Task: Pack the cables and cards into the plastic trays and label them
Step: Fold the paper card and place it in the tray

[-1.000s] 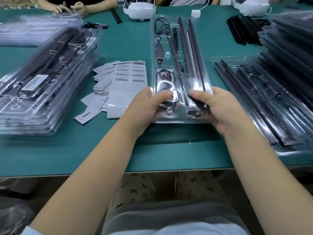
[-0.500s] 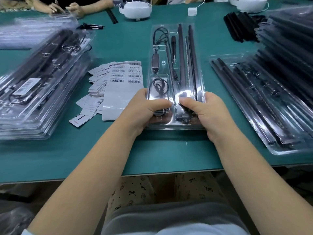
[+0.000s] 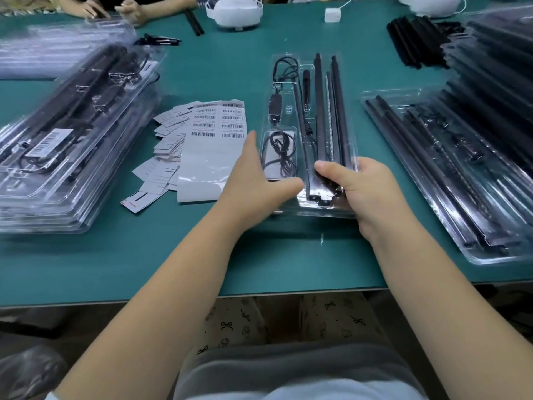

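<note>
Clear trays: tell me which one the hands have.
The single middle tray, gripped at its near end by the right hand; the others sit in side stacks.

Packing workshop, stacked trays, barcode labels

One head-worn wide-angle view, looking forward and down over the table's near edge.

The camera sits above the wearer's lap and faces across the green table, close enough that both forearms run in from the bottom corners and fill the lower half. The left hand and right hand sit near the middle of the frame, at the near end of a clear plastic tray that points away from the lens. Wide-angle bending curves the table's near edge and blurs the sides. At the top left, the far side of the table shows another person's hands. There is no second view to share the scene with.
</note>
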Demonstrator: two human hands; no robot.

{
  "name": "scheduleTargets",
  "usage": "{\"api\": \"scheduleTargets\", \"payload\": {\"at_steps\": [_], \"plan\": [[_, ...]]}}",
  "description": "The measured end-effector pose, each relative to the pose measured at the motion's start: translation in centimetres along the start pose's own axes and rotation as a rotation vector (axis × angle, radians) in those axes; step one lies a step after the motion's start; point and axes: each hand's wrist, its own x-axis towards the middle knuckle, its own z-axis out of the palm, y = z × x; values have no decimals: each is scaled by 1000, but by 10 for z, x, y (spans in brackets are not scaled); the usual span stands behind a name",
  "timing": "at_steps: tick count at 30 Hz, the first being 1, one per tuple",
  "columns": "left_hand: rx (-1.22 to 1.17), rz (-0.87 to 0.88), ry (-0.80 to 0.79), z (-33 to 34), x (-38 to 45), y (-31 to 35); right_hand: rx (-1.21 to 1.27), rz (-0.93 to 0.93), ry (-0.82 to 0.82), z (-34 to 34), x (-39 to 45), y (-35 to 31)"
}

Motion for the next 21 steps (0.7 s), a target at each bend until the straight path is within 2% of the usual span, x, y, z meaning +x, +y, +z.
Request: {"api": "scheduleTargets", "payload": {"at_steps": [2, 6, 13, 16, 19, 21], "plan": [[72, 49, 61, 6, -4, 1, -25, -25, -5, 0, 0, 1], [154, -2, 92, 5, 0, 2, -103, -63, 30, 2, 1, 4], [208, 14, 130, 6, 2, 2, -113, -42, 3, 6, 4, 3], [-9, -4, 70, 1, -1, -2, -72, 9, 0, 6, -2, -4], [-495, -166, -81, -6, 3, -6, 46, 14, 19, 2, -3, -6], [-560, -236, -176, -7, 7, -5, 85, 13, 71, 2, -6, -7]]}}
